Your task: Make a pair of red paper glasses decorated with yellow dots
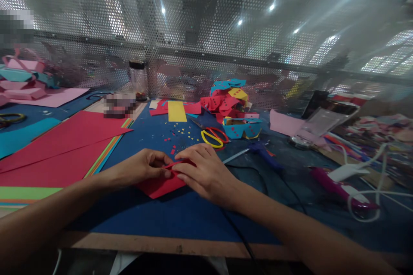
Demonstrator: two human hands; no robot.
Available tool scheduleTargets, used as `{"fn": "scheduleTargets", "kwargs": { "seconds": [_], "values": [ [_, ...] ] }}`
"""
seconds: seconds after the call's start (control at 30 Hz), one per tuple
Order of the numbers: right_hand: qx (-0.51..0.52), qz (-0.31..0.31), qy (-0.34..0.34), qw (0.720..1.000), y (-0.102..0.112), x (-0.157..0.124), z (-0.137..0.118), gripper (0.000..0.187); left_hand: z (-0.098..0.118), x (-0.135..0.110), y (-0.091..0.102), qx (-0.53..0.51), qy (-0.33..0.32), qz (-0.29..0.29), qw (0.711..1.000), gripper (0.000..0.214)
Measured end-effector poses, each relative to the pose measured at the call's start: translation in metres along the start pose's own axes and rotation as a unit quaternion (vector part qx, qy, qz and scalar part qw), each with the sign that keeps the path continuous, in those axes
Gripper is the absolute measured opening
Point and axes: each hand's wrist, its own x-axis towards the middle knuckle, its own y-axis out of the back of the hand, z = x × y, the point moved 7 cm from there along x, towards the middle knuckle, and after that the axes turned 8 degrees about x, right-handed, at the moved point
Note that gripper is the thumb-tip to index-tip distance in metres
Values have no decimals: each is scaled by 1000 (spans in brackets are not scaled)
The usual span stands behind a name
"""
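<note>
A folded piece of red paper [157, 187] lies on the blue tabletop in front of me, both hands on it. My left hand [146, 167] pinches its upper left edge between thumb and fingers. From the other side, my right hand [203, 172] presses on the fold with its fingers held together, covering the paper's right part. Just beyond the hands are scissors [212, 136] with red and yellow handles and a scatter of tiny paper bits [174, 137]. A blue glue gun [265, 155] with a glue stick in it lies right of my right hand.
Stacked coloured sheets [64, 137] spread at left. Behind the scissors stand a blue paper box [241, 129], a heap of red paper pieces [222, 103] and a yellow strip [177, 111]. A magenta glue gun [342, 189] with a white cord lies right. A jar [138, 81] stands by the mesh wall.
</note>
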Motion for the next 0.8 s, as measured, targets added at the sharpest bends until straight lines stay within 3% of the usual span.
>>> {"fn": "scheduleTargets", "kwargs": {
  "seconds": [0.17,0.3,0.5,0.8],
  "values": [
    [70,55,-38,995,2,1,6,13,-1,0,-1,-18,1,1,1000,36],
    [56,84,-101,990,3,-1,13,14,2,-1,-2,0,1,14,1000,29],
    [12,30,-160,987,-3,-1,17,17,0,0,-5,27,-16,26,999,26],
    [35,12,-193,981,-4,-1,22,12,3,-1,-7,30,-42,10,999,31]
  ]
}}
